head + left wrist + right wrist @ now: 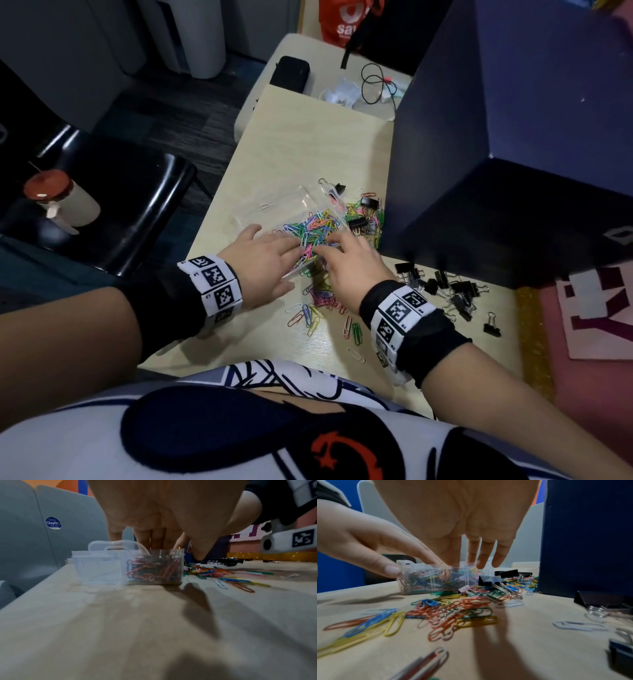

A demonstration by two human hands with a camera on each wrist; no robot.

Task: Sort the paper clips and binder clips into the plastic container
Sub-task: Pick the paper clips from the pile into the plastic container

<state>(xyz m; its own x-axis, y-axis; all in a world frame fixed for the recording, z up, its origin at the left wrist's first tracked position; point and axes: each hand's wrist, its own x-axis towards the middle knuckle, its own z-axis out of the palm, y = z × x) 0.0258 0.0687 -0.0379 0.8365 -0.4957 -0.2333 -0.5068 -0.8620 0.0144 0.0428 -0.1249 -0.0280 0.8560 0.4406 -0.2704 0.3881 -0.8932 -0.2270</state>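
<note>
Pale wood surface (301,137), hemmed at 3 o'clock by a dark blue box (496,171): both hands, left hand (263,263) and right hand (352,263), reach with fingers loosely spread, gripping nothing visible, over the heaped clear plastic container (291,209) at centre. A nudge could likely tip it, spilling paper clips (315,229). Binder clips (445,287) lie at 4 o'clock; open room remains toward 12, while the 9 o'clock edge runs close.

Dark blue box (496,144) on table right; black pouch (290,73), cable (375,84) far end.

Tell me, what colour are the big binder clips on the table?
Black, with silver wire handles. The binder clips show best in the head view, beside the right hand.
</note>
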